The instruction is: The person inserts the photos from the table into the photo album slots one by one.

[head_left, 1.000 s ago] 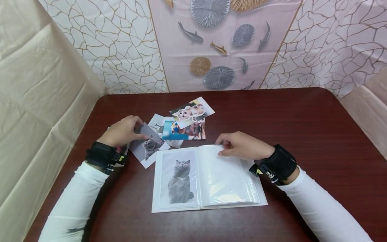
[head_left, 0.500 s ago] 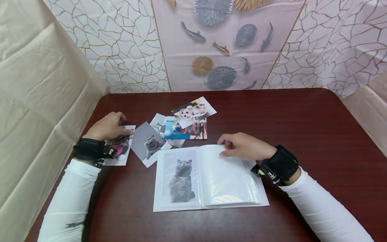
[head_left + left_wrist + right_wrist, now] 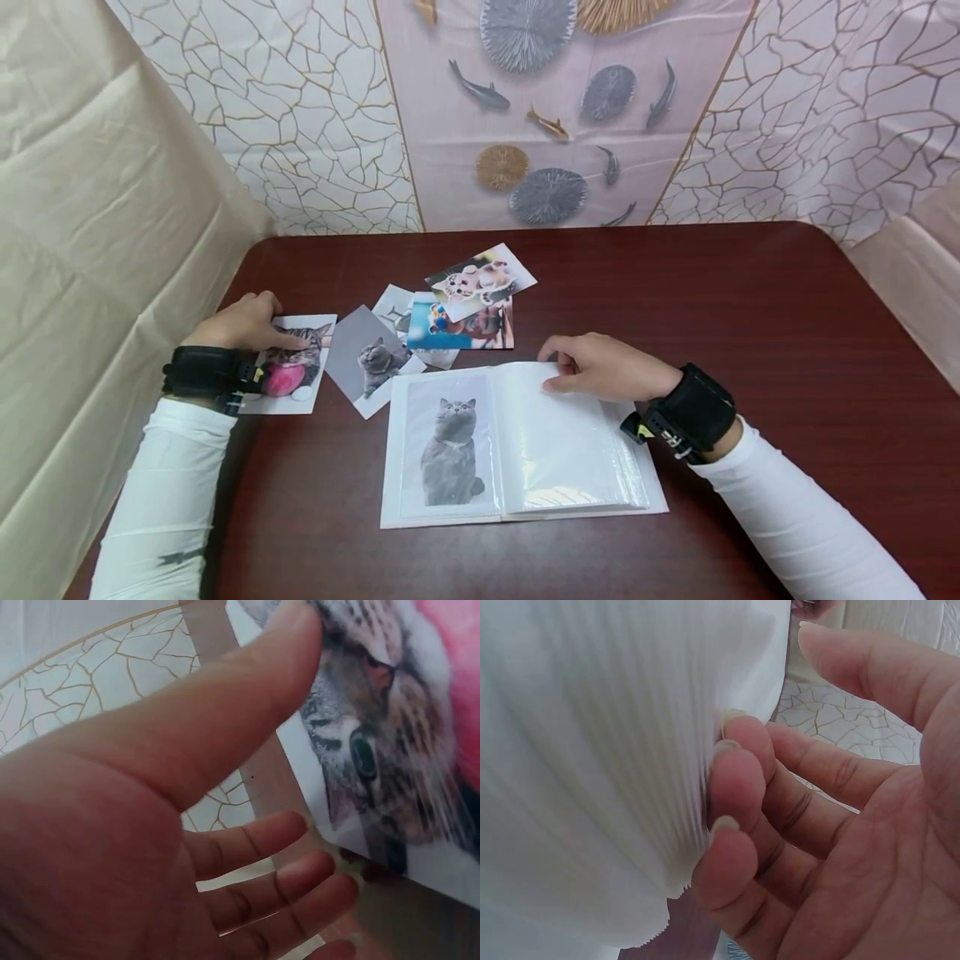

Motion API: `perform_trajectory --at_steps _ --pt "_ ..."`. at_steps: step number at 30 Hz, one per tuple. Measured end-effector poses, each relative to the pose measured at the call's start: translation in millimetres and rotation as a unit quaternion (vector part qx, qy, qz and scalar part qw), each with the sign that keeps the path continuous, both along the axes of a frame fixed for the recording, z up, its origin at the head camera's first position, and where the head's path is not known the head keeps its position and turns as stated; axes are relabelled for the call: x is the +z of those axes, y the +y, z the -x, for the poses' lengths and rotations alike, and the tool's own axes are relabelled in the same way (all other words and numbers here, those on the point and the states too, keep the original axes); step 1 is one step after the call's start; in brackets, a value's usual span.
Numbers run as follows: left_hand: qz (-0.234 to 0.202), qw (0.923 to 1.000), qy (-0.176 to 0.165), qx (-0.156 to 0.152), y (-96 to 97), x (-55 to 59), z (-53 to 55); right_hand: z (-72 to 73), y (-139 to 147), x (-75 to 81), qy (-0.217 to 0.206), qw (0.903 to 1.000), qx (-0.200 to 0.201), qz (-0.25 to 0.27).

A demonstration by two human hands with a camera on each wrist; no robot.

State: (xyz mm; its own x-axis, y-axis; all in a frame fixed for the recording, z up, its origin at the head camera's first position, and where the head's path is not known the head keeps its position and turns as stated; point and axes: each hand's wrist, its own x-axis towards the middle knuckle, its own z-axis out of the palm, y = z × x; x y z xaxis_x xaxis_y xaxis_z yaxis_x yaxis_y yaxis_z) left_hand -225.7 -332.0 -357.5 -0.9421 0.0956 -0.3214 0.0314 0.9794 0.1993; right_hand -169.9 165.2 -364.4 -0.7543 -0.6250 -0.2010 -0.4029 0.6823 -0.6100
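A kitten photo with a pink ball (image 3: 286, 379) lies on the table at the left. My left hand (image 3: 236, 323) is at its far left corner. In the left wrist view the thumb (image 3: 247, 690) lies over the print, with the fingers (image 3: 255, 840) by its edge. An open photo album (image 3: 386, 492) lies in front of me. Its left pocket shows a grey cat picture (image 3: 452, 450); the right one is blank. My right hand (image 3: 603, 365) holds the top of the right-hand pages, curled fingertips (image 3: 731, 862) against the stacked page edges (image 3: 660, 727).
Beside the album lies a grey cat photo (image 3: 371, 358). Behind it several prints overlap, among them a blue-edged photo (image 3: 438, 329) and a kitten photo (image 3: 480, 279). The dark red table (image 3: 675, 275) ends against patterned cloth (image 3: 315, 117) at the back.
My left hand has left the grey cat photo and moved left onto the kitten photo with the pink ball, uncovering more of it. My right hand stays at the album.
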Motion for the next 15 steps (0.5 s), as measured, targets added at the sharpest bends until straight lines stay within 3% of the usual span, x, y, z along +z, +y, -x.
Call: perform_trajectory --at_steps 7,15 --pt "-0.014 0.9997 0.003 0.017 -0.7 -6.9 3.5 -1.2 -1.4 -0.9 0.003 1.0000 -0.003 -0.003" --pt "-0.018 0.9998 -0.004 0.012 -3.6 -7.9 6.5 -0.8 -1.4 -0.9 0.004 1.0000 -0.004 -0.004"
